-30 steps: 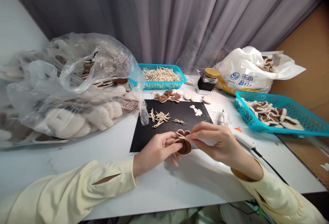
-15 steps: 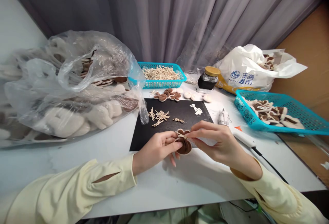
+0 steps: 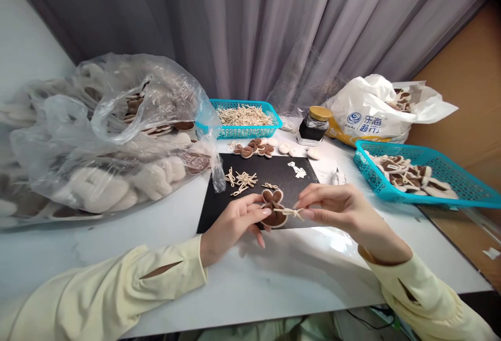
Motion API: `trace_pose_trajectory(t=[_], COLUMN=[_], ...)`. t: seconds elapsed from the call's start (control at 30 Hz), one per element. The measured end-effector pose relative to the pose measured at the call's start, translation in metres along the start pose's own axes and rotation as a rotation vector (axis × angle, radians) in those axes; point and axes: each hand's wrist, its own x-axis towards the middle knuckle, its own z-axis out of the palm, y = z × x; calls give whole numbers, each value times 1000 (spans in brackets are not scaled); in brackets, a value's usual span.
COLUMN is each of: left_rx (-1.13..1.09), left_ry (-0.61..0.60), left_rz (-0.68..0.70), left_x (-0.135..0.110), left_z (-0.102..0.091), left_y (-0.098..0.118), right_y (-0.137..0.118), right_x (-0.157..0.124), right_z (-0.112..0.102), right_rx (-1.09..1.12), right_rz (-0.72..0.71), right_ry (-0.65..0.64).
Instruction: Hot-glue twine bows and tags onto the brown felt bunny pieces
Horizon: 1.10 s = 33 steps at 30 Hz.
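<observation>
My left hand [image 3: 237,221] is closed on a brown fabric rabbit-head shape [image 3: 274,218] with two round ears and a cream edge, thumb on its front. In my right hand [image 3: 336,210], thumb and fingertips pinch the end of a cream cord bow [image 3: 288,211]. One side of this bow lies over the brown face; whether it is fixed there I cannot tell. Beyond both hands, several more cord bows [image 3: 246,179] and small white labels [image 3: 297,169] lie on a black mat [image 3: 213,208].
A blue basket of cords [image 3: 245,132] stands at the back, a blue basket of brown pieces [image 3: 376,184] at right. Stuffed plastic bags [image 3: 105,121] fill the left. A lidded jar [image 3: 313,127], white shopping bag [image 3: 364,111] and pointed white tool tip [image 3: 338,177] are on the right.
My right hand has drawn the cord bow from near the ears to the right side of the face. The ears now show fully. My right hand now hides most of the white tool.
</observation>
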Motion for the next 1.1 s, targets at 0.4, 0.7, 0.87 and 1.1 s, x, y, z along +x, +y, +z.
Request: trace_pose_trajectory(t=[0.4, 0.7, 0.87, 1.1], left_rx=[-142, 195, 262, 223], left_ry=[-212, -153, -122, -140], left_rz=[106, 225, 202, 117], left_x=[-1, -6, -6, -5], left_z=[-11, -2, -3, -4], left_y=[7, 7, 6, 9], right_y=[7, 13, 13, 10], right_x=[9, 11, 11, 12], right_z=[-11, -4, 0, 3], right_rx=[193, 236, 202, 252], right_rz=[304, 316, 301, 300], right_ry=[-4, -55, -80, -140])
